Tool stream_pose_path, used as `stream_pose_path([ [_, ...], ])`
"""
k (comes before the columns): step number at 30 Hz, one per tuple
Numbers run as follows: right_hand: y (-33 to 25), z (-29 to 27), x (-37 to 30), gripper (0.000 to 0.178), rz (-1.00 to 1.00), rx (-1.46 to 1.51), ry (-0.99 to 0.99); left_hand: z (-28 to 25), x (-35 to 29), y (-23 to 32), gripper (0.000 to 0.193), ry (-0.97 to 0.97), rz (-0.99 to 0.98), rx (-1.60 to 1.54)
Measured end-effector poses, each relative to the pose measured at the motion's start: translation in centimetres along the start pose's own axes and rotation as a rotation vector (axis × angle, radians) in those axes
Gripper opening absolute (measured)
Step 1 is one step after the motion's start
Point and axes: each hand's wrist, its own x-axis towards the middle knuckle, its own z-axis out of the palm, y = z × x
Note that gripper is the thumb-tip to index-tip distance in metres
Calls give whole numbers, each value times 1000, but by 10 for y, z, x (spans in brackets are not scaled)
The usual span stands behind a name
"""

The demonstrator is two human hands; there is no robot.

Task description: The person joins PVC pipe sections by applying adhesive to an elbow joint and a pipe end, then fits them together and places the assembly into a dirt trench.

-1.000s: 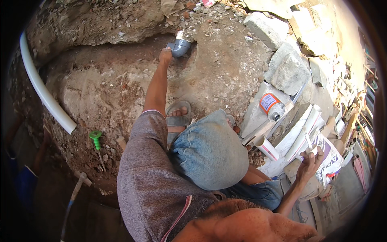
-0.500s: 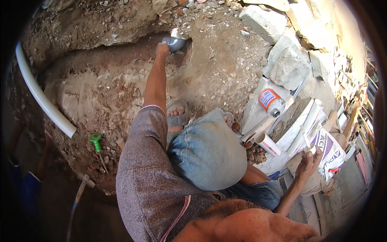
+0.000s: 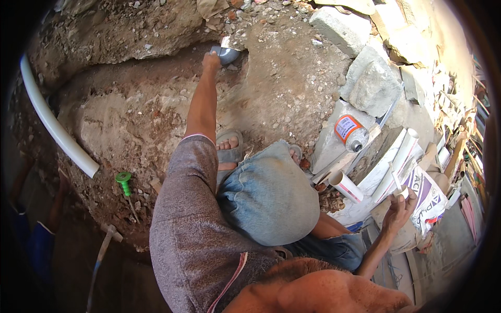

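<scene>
My left hand [image 3: 211, 61] reaches forward into the far end of a trench, its fingers closed on a grey pipe elbow [image 3: 228, 55]. A short white piece [image 3: 225, 41] stands up just behind the elbow. At the right, my right hand [image 3: 401, 209] pinches a small white cap [image 3: 402, 193], from which a thin pale stick [image 3: 395, 176] points away from me. Beyond that hand, a metal can [image 3: 350, 131] with an orange and white label lies tilted on a stone slab, its neck towards me.
White pipe pieces [image 3: 346, 186] and a printed plastic bag [image 3: 425, 195] lie near my right hand. Grey stone blocks [image 3: 377, 86] are piled at the far right. Left of me are a long white pipe [image 3: 55, 125], a chisel with a green guard [image 3: 124, 180] and a hammer [image 3: 106, 242].
My left hand has shifted very slightly at the grey elbow, covering a little more of its left end. My right hand stays where it was.
</scene>
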Motion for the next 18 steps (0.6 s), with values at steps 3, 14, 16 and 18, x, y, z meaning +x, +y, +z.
stream_pose_path([
  [3, -7, 9, 1, 40, -17, -14, 61, -1, -6, -4, 40, -14, 56, -15],
  [14, -4, 7, -5, 43, -18, -26, 94, 14, 9, -22, 49, -71, 85, -42],
  [16, -7, 6, -5, 43, -25, -13, 90, 9, 19, -35, 51, -24, 133, -23],
  [18, -7, 7, 7, 42, -33, 39, 13, -31, 50, -62, 52, 113, 243, -2],
])
